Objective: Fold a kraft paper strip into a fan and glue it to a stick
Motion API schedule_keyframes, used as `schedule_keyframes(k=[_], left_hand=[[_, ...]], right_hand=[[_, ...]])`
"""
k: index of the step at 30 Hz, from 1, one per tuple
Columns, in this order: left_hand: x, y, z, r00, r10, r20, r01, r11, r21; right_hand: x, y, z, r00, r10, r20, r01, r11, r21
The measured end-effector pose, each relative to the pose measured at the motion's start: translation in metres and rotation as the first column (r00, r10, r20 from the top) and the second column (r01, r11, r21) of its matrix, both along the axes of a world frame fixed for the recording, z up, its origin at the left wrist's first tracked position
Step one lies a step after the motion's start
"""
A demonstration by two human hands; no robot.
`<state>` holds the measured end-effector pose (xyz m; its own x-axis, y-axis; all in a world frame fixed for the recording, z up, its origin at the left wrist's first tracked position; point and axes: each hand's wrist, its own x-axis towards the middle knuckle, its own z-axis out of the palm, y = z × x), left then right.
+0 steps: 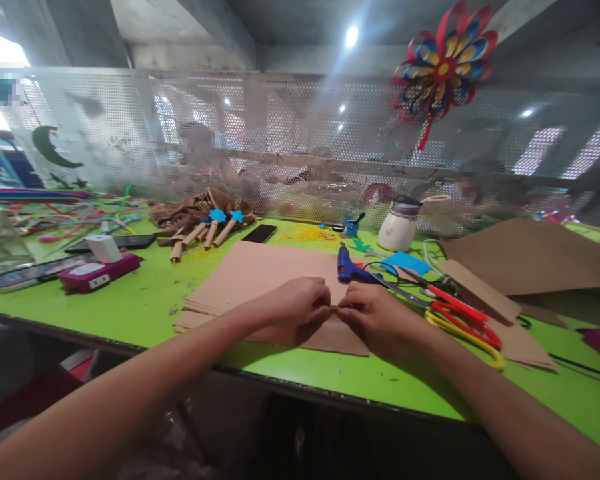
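Both hands meet over a stack of brown paper sheets (250, 273) near the table's front edge. My left hand (303, 307) is closed, its thumb and fingers pinching one end of a small brown strip (335, 308). The other end of that strip is pinched by my right hand (373, 313), also closed. Only a short piece of the strip shows between the fingertips. A blue glue gun (349, 267) rests just behind my right hand, on the right side of the sheets.
Right of my hands lie red-handled scissors (463, 303), a yellow-handled pair (473, 340), blue paper (407, 262) and a white jar (399, 225). Brown paper bundles (213, 233), a phone (260, 233) and a purple power strip (100, 270) are to the left on the green table (155, 300).
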<state>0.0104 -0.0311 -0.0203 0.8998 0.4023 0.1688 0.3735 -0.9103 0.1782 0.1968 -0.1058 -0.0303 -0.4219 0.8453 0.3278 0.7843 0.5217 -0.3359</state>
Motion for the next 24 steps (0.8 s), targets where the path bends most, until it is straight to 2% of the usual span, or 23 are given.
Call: schedule_keyframes(k=[3, 6, 11, 17, 24], left_hand=[[0.000, 0.004, -0.009, 0.998, -0.019, 0.053, 0.016, 0.999, 0.044], [-0.002, 0.004, -0.013, 0.996, -0.025, 0.081, 0.024, 1.000, 0.015], [-0.002, 0.001, -0.009, 0.997, 0.007, 0.075, 0.000, 0.996, -0.090], [-0.001, 0.002, -0.008, 0.996, 0.005, 0.086, 0.005, 0.994, -0.111], [-0.006, 0.002, -0.009, 0.993, -0.027, 0.113, 0.044, 0.988, -0.149]], right_hand=[[0.001, 0.000, -0.002, 1.000, -0.010, 0.024, 0.010, 1.000, 0.009], [0.003, 0.003, -0.007, 0.999, -0.010, 0.040, 0.008, 0.999, 0.034], [0.002, 0.010, -0.015, 0.999, -0.013, 0.053, 0.009, 0.997, 0.081], [-0.004, 0.009, -0.017, 0.985, -0.046, 0.167, 0.024, 0.991, 0.130], [-0.001, 0.008, -0.015, 0.988, -0.039, 0.148, 0.022, 0.993, 0.115]])
